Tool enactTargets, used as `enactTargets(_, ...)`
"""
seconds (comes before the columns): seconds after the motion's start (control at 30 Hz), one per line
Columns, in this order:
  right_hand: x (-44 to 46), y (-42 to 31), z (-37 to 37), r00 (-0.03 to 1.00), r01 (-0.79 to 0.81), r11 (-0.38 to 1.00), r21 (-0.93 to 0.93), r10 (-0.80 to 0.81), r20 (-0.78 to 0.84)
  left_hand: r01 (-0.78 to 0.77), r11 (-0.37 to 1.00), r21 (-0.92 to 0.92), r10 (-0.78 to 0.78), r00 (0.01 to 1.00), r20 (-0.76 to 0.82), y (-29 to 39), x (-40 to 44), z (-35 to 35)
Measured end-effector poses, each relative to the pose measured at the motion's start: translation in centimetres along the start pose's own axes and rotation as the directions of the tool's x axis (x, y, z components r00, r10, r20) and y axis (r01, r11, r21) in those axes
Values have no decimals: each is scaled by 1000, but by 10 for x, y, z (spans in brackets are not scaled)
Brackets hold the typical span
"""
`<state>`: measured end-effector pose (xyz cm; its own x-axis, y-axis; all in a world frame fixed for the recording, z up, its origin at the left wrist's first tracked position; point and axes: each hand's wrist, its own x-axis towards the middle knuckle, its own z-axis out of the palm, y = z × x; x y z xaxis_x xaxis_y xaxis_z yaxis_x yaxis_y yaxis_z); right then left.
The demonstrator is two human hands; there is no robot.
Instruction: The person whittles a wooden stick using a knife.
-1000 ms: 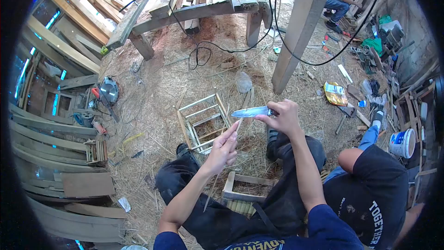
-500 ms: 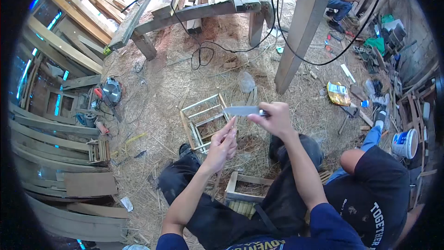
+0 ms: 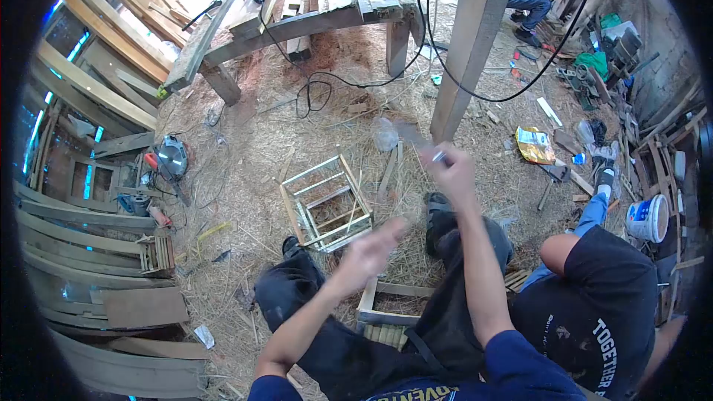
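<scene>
My right hand (image 3: 453, 172) is wrapped round the handle of a knife (image 3: 413, 134), whose blade is smeared by motion and points up and left. Lower and to the left, my left hand (image 3: 368, 254) is blurred, its fingers pointing toward the upper right. Whether it still holds the thin wooden stick from earlier I cannot tell. Beyond that hand, a slatted wooden frame (image 3: 356, 184) lies on the straw-strewn ground. A second wooden frame (image 3: 390, 318) stands between my legs, partly hidden by them.
A person in a black shirt (image 3: 587, 312) sits close on my right; another person (image 3: 529, 4) crouches far off. A wooden post (image 3: 475, 44), workbench (image 3: 319, 21) and black cable stand ahead. A circular saw (image 3: 173, 156) lies left, a white bucket (image 3: 648, 219) right.
The knife has lifted up and away from my left hand, its blade now tilted. My left hand has dropped lower and turned to the right. The view has shifted slightly.
</scene>
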<state>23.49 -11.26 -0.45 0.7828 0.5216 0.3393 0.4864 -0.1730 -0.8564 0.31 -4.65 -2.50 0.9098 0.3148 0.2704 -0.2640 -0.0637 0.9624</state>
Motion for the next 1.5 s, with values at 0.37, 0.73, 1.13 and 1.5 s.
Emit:
enactTargets(0.37, -15, -25, 2, 931, 169, 965, -201, -89, 354, 331, 846, -417, -461, 847, -264, 23, -3, -47)
enactTargets(0.73, -20, -33, 44, 950, 106, 980, 169, -150, 273, 361, 891, -274, -438, 841, -317, 21, 18, -38)
enactTargets(1.13, -24, -31, 44, 939, -93, 929, 359, -38, 341, 355, 926, -127, -377, 883, -281, 11, 12, -34)
enactTargets(1.5, -17, -29, 19, 936, -223, 919, 326, 109, 335, 292, 861, 417, -148, 927, -343, 13, 19, -30)
